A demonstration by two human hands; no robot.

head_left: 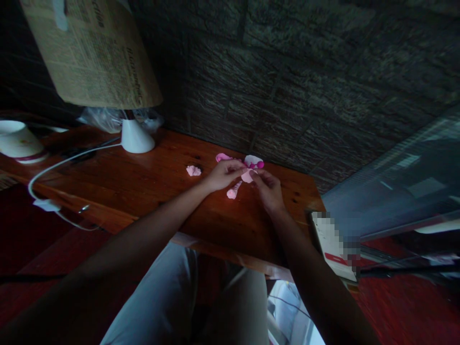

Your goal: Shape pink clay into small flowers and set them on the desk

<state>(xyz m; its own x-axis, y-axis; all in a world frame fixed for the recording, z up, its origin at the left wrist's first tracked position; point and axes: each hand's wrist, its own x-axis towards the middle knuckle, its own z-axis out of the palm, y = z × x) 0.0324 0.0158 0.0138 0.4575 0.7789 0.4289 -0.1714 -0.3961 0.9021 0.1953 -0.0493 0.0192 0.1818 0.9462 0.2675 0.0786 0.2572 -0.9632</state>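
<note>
Between the fingertips of my left hand and my right hand is a flat, thin pink piece of what looks like modelling clay. Both hands pinch it at its sides, just above the wooden table. Below it on the tabletop lies a pink cone-shaped piece with a ridged surface. A rough pink lump sits to the left of my left hand. Behind the hands are a pink rounded object, a whitish piece and a magenta knob-ended item, all partly hidden.
On the wooden table stands a lamp with a white base and printed shade. A white cup is far left, and a white cable hangs over the front edge. A box-like object lies right. A dark brick wall rises behind.
</note>
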